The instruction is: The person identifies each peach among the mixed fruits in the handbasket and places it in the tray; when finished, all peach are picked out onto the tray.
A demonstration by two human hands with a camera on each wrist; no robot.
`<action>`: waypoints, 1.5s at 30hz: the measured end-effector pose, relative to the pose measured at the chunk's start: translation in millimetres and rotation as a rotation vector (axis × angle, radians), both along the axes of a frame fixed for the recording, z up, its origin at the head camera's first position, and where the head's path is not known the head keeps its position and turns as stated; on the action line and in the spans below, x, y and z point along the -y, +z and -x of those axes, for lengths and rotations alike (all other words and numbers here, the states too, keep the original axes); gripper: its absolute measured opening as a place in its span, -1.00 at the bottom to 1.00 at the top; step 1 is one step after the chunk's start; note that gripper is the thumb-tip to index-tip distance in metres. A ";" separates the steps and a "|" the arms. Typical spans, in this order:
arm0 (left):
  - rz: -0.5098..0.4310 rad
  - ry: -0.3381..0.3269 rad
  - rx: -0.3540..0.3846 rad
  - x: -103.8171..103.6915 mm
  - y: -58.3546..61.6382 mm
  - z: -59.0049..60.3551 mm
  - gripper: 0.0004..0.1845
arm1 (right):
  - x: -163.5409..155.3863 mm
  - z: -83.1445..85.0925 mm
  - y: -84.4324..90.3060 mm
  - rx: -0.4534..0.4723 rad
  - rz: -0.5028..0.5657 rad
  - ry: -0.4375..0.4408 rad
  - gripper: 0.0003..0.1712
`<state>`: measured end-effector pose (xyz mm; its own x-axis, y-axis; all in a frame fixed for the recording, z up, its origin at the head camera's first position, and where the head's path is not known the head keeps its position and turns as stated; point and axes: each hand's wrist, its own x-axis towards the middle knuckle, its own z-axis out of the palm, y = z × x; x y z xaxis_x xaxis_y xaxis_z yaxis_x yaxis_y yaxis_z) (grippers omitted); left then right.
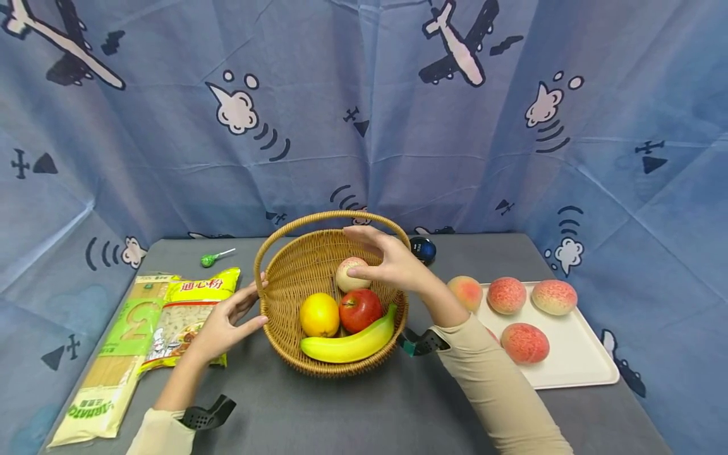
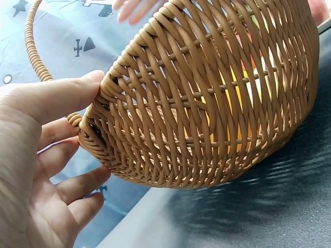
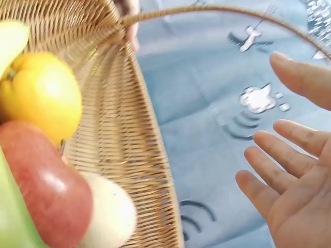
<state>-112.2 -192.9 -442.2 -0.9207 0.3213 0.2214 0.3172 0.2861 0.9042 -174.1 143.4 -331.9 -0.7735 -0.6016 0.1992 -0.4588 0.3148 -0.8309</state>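
Right hand [image 1: 392, 262] hovers spread above the peach [image 1: 351, 273]; left hand [image 1: 224, 322] spread, steadying the stiff, light basket [image 1: 284, 278] at its left rim.

Looked like a staged recording booth, not a lived-in room: closed in on all sides by a creased blue backdrop cloth [image 1: 364, 114] printed with cartoon airplanes and clouds, hung around a small grey table [image 1: 352, 411]. Laid out like props: wicker fruit basket [image 1: 296, 278], white tray [image 1: 574, 360] of peaches, pasta packets [image 1: 142, 335], green lollipop [image 1: 209, 258].
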 end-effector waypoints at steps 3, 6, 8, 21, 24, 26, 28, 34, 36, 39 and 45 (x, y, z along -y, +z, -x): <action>0.006 0.000 -0.003 0.8 0.1 0.2 -0.35 | 8.0 15.4 -6.4 0.065 -0.038 -0.021 -0.24; 0.018 0.005 0.008 1.1 0.6 0.1 -0.34 | 13.8 28.1 -16.2 0.132 -0.060 -0.048 -0.23; 0.025 0.010 0.024 0.8 1.2 -0.3 -0.34 | 17.2 35.3 -23.9 0.169 -0.069 -0.062 -0.22; 0.014 0.008 0.005 -3.2 2.2 -0.9 -0.33 | 22.8 48.5 -53.1 0.248 -0.226 -0.114 -0.24; 0.011 0.008 -0.002 -3.3 2.8 -0.4 -0.33 | 23.4 48.9 -56.1 0.260 -0.256 -0.136 -0.26; 0.014 0.013 -0.005 -3.0 3.2 -0.4 -0.33 | 24.2 49.4 -58.1 0.275 -0.260 -0.144 -0.27; 0.016 0.015 -0.004 -2.6 3.4 -0.5 -0.33 | 25.6 50.3 -60.5 0.290 -0.259 -0.146 -0.27; 0.014 0.013 -0.009 -2.0 1.7 -0.4 -0.33 | 30.8 52.0 -67.6 0.313 -0.267 -0.142 -0.29; 0.014 0.018 -0.005 -1.9 1.3 -0.2 -0.33 | 31.8 52.6 -69.3 0.310 -0.274 -0.128 -0.29; 0.016 0.018 -0.003 -1.5 1.0 0.5 -0.34 | 32.7 53.2 -71.1 0.311 -0.267 -0.110 -0.31; 0.013 0.001 0.011 -0.5 2.8 0.7 -0.35 | 34.5 54.5 -73.6 0.344 -0.281 -0.117 -0.30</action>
<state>-112.9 -192.4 -439.4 -0.9233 0.3235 0.2070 0.3071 0.2981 0.9038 -228.6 108.9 -405.6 -0.8318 -0.5005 -0.2400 -0.1189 0.5830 -0.8037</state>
